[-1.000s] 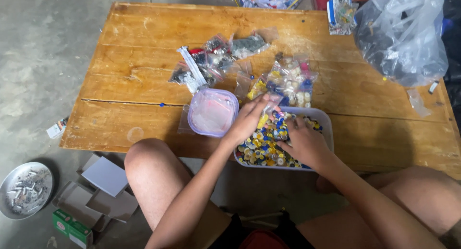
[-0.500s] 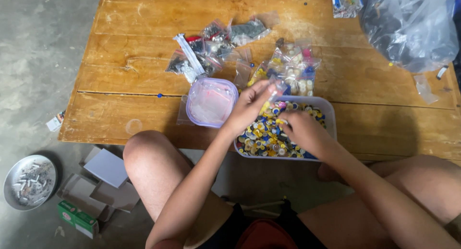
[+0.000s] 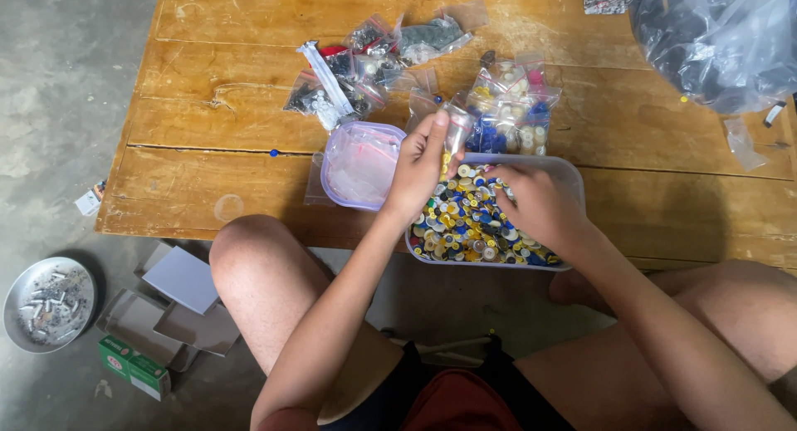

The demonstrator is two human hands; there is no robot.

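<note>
Two hands at work over a clear tub (image 3: pixel 573 175) of yellow, blue and white buttons (image 3: pixel 469 223) at the near edge of the wooden bench (image 3: pixel 216 74): left hand (image 3: pixel 421 167) closed in a pinch on a small clear zip bag (image 3: pixel 457 127) held upright just above the tub's far rim, right hand (image 3: pixel 538 205) beside it, fingers curled down into the buttons, grip hidden and impossible to tell. Just left of the left hand, a round purple-rimmed lid (image 3: pixel 359 165); beyond both hands, a scatter of filled little bags (image 3: pixel 506 99); far right, a large grey plastic sack (image 3: pixel 722 41).
</note>
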